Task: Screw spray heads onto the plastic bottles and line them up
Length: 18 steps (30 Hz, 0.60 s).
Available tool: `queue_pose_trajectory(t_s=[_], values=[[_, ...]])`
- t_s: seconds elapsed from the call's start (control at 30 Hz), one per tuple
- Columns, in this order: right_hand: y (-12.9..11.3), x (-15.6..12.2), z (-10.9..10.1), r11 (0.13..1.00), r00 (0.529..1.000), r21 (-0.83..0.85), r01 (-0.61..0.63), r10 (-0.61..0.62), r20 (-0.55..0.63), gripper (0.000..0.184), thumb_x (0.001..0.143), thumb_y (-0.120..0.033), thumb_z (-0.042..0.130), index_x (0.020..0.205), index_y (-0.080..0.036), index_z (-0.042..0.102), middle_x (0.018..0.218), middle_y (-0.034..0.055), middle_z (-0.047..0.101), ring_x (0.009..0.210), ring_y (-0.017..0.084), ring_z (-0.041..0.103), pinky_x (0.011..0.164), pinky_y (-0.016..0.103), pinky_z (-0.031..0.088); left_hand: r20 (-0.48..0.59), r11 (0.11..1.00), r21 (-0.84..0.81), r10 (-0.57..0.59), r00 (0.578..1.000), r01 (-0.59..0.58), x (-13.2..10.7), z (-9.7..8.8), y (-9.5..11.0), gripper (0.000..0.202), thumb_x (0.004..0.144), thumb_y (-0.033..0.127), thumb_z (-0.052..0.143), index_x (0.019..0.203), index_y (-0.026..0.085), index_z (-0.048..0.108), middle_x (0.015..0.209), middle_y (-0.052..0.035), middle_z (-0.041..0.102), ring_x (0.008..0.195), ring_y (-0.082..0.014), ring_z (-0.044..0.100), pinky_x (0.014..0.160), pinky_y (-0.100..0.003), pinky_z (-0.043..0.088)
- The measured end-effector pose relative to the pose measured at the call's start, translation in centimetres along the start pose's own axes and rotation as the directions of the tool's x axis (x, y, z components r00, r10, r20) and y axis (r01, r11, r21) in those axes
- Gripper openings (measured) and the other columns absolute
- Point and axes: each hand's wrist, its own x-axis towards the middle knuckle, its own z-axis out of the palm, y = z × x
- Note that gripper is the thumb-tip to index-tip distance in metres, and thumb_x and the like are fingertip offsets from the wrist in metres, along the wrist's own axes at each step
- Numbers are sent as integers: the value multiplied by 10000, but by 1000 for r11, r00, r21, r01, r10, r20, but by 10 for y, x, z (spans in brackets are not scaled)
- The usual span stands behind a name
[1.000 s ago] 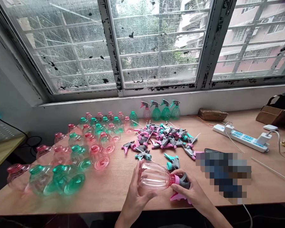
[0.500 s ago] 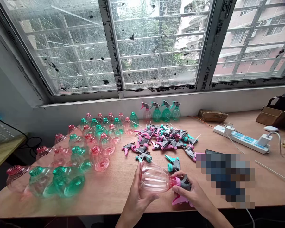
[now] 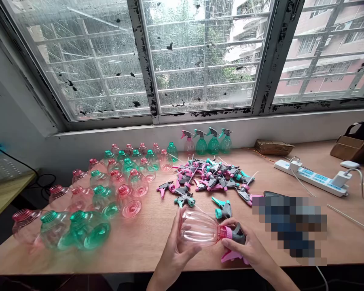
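A clear pink spray bottle [image 3: 198, 228] lies sideways in the air above the table's front edge. My left hand [image 3: 177, 252] wraps round its base end. At the neck, my right hand [image 3: 245, 246] grips a grey and pink trigger spray head [image 3: 235, 234], whose pink collar sits against the bottle's mouth. Its pink trigger points down toward the table edge. Whether the collar is fully threaded cannot be seen. Just beyond my right hand lies a loose teal and grey spray head [image 3: 223, 209]. A heap of pink, teal and grey spray heads [image 3: 212, 178] spreads behind the bottle.
Rows of open pink and green bottles [image 3: 101, 198] fill the table's left side. Several bottles with heads fitted [image 3: 213, 143] stand by the wall below the window. On the right are a white power strip [image 3: 311, 177], cables, a cardboard box [image 3: 274, 147] and a blurred-out patch.
The view has shifted slightly, so the table's contents sit a little differently in the frame. Both hands keep the same hold on the bottle and spray head.
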Motion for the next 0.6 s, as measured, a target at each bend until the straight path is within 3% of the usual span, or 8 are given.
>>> queue_pose_trajectory(t_s=[0.1, 0.23, 0.33, 0.47, 0.6], values=[[0, 0, -1, 1000, 1000, 10, -26, 27, -13, 389, 776, -456, 864, 988, -208, 652, 709, -49, 652, 579, 134, 632, 551, 231, 494, 17, 1000, 12, 5, 1000, -5, 0, -1, 3, 927, 860, 345, 800, 1600, 411, 246, 1729, -43, 247, 1553, -383, 294, 1276, -541, 259], [0, -1, -1, 997, 998, 33, -69, 70, -10, 421, 779, -471, 857, 1021, -212, 629, 701, -48, 653, 560, 155, 666, 524, 245, 494, 11, 1000, 22, 17, 1000, -17, -1, -1, 3, 922, 885, 326, 774, 1602, 444, 206, 1736, -22, 226, 1568, -362, 266, 1295, -542, 201], [-1, -2, -1, 999, 999, 25, -48, 48, -2, 405, 768, -449, 871, 1014, -215, 650, 742, -50, 647, 567, 132, 645, 541, 238, 506, 4, 1000, 22, 4, 1000, -4, -2, -1, 3, 1047, 819, 329, 840, 1617, 412, 166, 1741, -37, 206, 1583, -374, 209, 1303, -554, 153], [-1, -1, -2, 1000, 1000, -15, -6, 6, 2, 367, 776, -415, 873, 1007, -209, 676, 769, -45, 651, 610, 117, 612, 564, 215, 489, 15, 1000, 14, -23, 1000, 23, -1, -1, 4, 1050, 807, 386, 843, 1624, 368, 185, 1732, -61, 228, 1565, -397, 254, 1289, -558, 214], [1, 1, -3, 999, 999, -2, -32, 32, -14, 369, 806, -440, 844, 1016, -209, 647, 728, -40, 666, 607, 136, 622, 556, 230, 492, 28, 990, 144, -2, 1000, -2, -2, -2, 5, 994, 873, 351, 784, 1622, 416, 132, 1749, -40, 164, 1579, -377, 219, 1284, -554, 223]])
